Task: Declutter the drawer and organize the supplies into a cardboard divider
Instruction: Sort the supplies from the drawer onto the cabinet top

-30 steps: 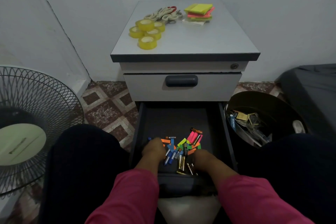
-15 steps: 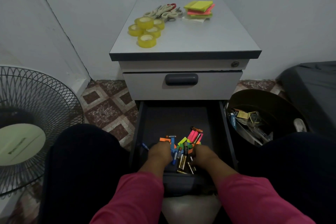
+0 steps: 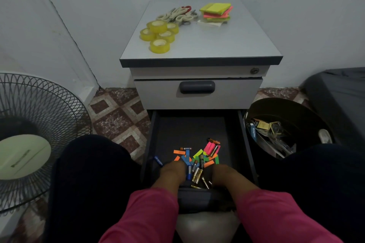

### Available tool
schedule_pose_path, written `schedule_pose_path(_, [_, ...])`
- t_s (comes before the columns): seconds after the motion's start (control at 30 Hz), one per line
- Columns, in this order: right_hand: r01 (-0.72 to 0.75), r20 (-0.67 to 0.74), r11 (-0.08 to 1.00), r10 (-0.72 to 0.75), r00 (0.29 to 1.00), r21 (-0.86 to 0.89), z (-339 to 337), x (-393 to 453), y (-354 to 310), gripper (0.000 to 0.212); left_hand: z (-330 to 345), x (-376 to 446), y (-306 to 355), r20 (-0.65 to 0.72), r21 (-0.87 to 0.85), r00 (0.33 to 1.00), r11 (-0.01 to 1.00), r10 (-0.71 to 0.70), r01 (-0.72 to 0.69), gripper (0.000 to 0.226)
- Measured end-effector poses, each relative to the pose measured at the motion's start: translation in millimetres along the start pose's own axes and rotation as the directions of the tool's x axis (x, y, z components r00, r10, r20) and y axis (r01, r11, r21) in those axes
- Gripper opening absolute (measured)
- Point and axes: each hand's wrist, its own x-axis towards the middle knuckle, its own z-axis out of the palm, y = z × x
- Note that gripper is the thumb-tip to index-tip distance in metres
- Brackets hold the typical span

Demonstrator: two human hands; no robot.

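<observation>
A small grey cabinet (image 3: pixel 199 45) stood against a pale wall, on a floor of brown and cream patterned tiles (image 3: pixel 118 122). On the cabinet's top, toward its back left, sat a cluster of yellow tape rolls (image 3: pixel 159 34); just behind them lay several pairs of scissors (image 3: pixel 177 16), and to the right of those a stack of green and pink sticky notes (image 3: pixel 216 11). Left of the cabinet stood a fan (image 3: pixel 31 140) with a wire guard. Right of the cabinet was a round dark bin (image 3: pixel 284 126) holding packaging and scraps, and beyond it something dark and bulky.

The cabinet's upper drawer was closed. The lower drawer (image 3: pixel 194 130) was pulled out toward the person, whose dark-clothed knees sat at either side of it. Its back half showed bare dark floor; at its front lay a heap of batteries (image 3: pixel 197 171), mixed with bright paper tabs (image 3: pixel 205 156) in orange, green, pink and blue. A blue pen (image 3: pixel 158 161) lay at the drawer's left wall.

Both hands, in pink sleeves, reached into the front of the drawer. The left hand (image 3: pixel 173 170) rested at the left edge of the heap, knuckles up, fingers bent down among the items; the right hand (image 3: pixel 222 174) did likewise at the right edge. Whether either hand's fingers pinched anything could not be told, as the fingertips were hidden under the hands.
</observation>
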Motion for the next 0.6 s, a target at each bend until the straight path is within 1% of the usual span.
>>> schedule_pose_path(0.1, [-0.019,-0.024,1.000,0.018,1.000,-0.016,-1,-5,-1,0.035,2,0,-4,0.040,0.026,0.999,0.999,-0.020,0.019,0.040])
schedule_pose_path(0.2, [-0.034,-0.034,0.999,0.032,0.999,-0.037,-2,-8,0,0.039,4,1,-6,0.075,0.026,0.996,0.999,-0.041,0.039,0.040])
schedule_pose_path(0.4, [-0.037,-0.028,0.999,0.037,0.999,-0.005,-7,-16,-4,0.036,1,0,-6,0.095,-0.031,0.993,0.997,-0.065,0.068,0.041])
schedule_pose_path(0.5, [-0.057,-0.061,0.996,0.061,0.996,0.062,0,-5,0,0.035,-3,-1,-4,0.091,-0.065,0.993,0.995,-0.071,0.077,0.042])
schedule_pose_path(0.6, [-0.046,-0.142,0.980,0.075,0.987,0.193,-1,0,2,0.023,-10,-2,-1,0.042,-0.123,0.995,0.988,-0.091,0.096,0.039])
